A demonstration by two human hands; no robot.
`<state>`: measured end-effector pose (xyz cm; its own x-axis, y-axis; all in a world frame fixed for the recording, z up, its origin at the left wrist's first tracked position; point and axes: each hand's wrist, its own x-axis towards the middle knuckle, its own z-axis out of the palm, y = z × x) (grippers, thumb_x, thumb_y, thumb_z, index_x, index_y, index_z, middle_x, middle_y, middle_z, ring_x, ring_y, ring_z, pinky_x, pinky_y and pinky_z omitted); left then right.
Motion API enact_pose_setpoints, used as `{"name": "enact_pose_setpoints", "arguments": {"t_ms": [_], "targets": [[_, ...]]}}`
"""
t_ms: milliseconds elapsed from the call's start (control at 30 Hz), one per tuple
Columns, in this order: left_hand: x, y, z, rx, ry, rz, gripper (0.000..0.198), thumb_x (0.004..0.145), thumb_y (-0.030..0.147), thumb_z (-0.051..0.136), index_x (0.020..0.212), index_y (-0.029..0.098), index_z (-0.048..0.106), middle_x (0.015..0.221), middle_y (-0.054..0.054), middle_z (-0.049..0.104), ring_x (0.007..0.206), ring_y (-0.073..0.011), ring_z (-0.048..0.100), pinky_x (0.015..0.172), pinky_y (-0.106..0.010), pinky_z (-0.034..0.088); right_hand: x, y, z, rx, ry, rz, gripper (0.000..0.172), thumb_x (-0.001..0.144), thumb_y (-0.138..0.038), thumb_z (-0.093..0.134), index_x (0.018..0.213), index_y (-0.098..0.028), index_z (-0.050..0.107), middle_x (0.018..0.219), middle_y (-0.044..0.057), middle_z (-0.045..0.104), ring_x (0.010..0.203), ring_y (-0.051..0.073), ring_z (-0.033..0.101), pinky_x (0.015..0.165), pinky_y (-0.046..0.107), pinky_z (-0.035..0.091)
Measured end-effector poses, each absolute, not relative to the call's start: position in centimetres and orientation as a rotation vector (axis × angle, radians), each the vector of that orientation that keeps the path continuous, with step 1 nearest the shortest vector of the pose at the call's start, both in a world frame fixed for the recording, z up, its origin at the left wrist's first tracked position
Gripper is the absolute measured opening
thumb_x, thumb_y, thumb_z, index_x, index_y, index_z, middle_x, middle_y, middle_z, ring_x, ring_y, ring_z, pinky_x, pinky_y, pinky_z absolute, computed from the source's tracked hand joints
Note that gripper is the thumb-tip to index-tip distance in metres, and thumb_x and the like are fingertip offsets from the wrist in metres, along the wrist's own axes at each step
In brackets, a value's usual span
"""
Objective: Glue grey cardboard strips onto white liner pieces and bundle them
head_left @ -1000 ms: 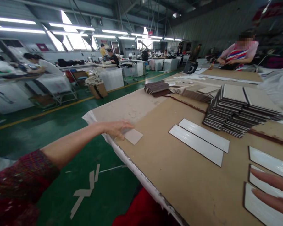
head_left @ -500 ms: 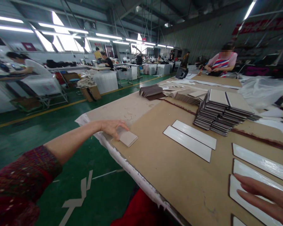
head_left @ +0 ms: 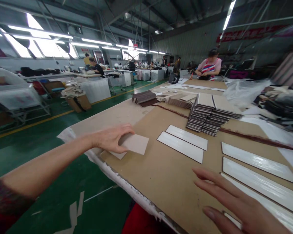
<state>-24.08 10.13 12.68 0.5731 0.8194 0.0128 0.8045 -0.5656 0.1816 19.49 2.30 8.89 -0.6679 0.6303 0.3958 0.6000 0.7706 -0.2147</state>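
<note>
My left hand [head_left: 114, 139] grips a beige rectangular card [head_left: 138, 143] between thumb and fingers, near the table's left edge. Beneath that hand, part of another beige card [head_left: 119, 155] lies on the table. My right hand [head_left: 236, 198] is above the table at the lower right, holding nothing, fingers spread. Beside and partly under it lie several glossy white strips [head_left: 258, 162] with dark edges. Two more such strips lie side by side in the middle, the nearer white strip [head_left: 180, 147] touching or almost touching the farther one [head_left: 188, 136].
A tall stack of dark-edged panels [head_left: 205, 113] stands farther back on the brown-covered table [head_left: 146, 182]. Left of it are a dark stack [head_left: 144, 97] and loose beige pieces [head_left: 178, 100]. A co-worker [head_left: 208, 66] is at the far end. Clear plastic sheeting [head_left: 246, 92] lies at right.
My left hand has lifted a beige card off the one below and moved it slightly right. My right hand has come left, away from over the white strips. The view has turned right.
</note>
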Motion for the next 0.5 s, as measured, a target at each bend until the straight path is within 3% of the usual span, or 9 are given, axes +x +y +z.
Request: {"name": "enact_pose_setpoints", "arguments": {"t_ms": [133,233,367,433,500], "targets": [[-15.6,7.1,12.8,2.763,1.049,0.288,0.06,0.073,0.042,0.071,0.127,0.024,0.053,0.119,-0.008,0.058,0.108,-0.0272,0.055,0.096,-0.039,0.045,14.8,1.6,10.4,-1.006,-2.576,0.149,0.076,0.086,-0.043,0.066,0.154,-0.026,0.035,0.16,0.007,0.03,0.141,0.031,0.041,0.111,0.047,0.043],[-11.4,5.0,11.9,2.777,0.915,0.381,0.062,0.07,0.038,0.073,0.126,0.023,0.053,0.119,-0.011,0.058,0.106,-0.028,0.056,0.094,-0.041,0.048,13.8,1.4,9.5,-1.047,-2.716,0.169,0.079,0.08,-0.038,0.071,0.149,-0.014,0.043,0.157,0.016,0.032,0.14,0.034,0.041,0.112,0.047,0.043],[-9.3,5.0,10.2,2.792,0.824,0.477,0.07,0.071,0.042,0.073,0.134,0.024,0.047,0.123,-0.012,0.059,0.111,-0.0305,0.055,0.098,-0.045,0.048,15.6,1.1,7.9,-1.104,-2.706,0.133,0.073,0.077,-0.026,0.065,0.148,-0.015,0.046,0.151,0.015,0.045,0.133,0.033,0.051,0.107,0.045,0.049],[-9.5,6.6,9.5,2.794,0.849,0.591,0.078,0.077,0.049,0.07,0.144,0.025,0.037,0.138,-0.014,0.051,0.125,-0.0327,0.048,0.108,-0.049,0.04,17.8,1.2,7.6,-1.166,-2.584,0.042,0.069,0.08,-0.025,0.061,0.147,-0.02,0.047,0.148,0.012,0.05,0.129,0.032,0.055,0.105,0.046,0.052],[-10.3,9.4,8.6,2.757,0.979,0.731,0.072,0.087,0.048,0.061,0.148,0.025,0.032,0.146,-0.014,0.044,0.134,-0.0318,0.041,0.115,-0.05,0.032,20.7,1.3,7.7,-1.289,-2.381,-0.048,0.063,0.084,-0.03,0.061,0.145,-0.024,0.048,0.145,0.011,0.054,0.127,0.032,0.057,0.104,0.049,0.053]]}}
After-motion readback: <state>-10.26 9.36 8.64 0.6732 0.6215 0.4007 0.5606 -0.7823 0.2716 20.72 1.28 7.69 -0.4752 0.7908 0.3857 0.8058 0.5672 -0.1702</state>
